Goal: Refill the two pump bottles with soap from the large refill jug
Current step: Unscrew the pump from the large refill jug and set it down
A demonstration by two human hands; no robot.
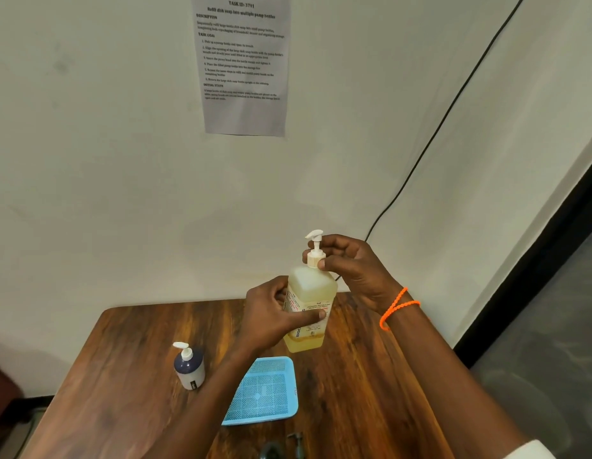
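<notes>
A tall clear bottle of yellow soap (309, 286) with a white pump head (315, 247) stands lifted above the wooden table (129, 352). My left hand (274, 314) grips its body around the label. My right hand (352, 270) pinches the pump's collar at the neck. A small dark pump bottle (189, 367) with a white pump stands on the table to the left. A dark pump head (296, 445) lies at the near edge beside a dark round object (270, 451), partly cut off.
A light blue perforated tray (265, 390) lies on the table in front of me. A printed task sheet (243, 61) hangs on the wall. A black cable (447, 114) runs down the wall behind the table. A dark doorway edge is at the right.
</notes>
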